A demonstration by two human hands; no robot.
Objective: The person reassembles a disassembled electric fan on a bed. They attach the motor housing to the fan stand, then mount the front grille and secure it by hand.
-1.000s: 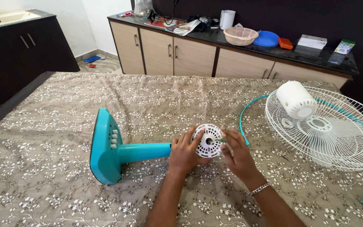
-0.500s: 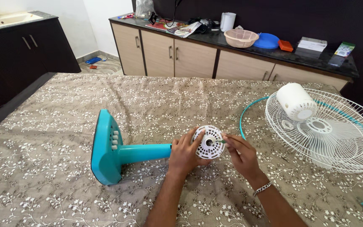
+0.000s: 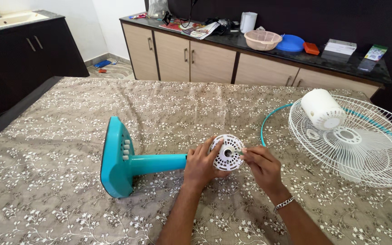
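Tabletop: fan stand (image 3: 137, 162) lying sideways

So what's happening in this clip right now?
A person works on a dismantled fan lying on a patterned tablecloth. The left hand steadies the white round motor face at the end of the teal stand. The right hand pinches something small at that face. A white wire grille with a white motor cover resting on it sits to the right.

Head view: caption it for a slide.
Both hands, left and right, grip a round white vented motor housing on a teal fan stand.
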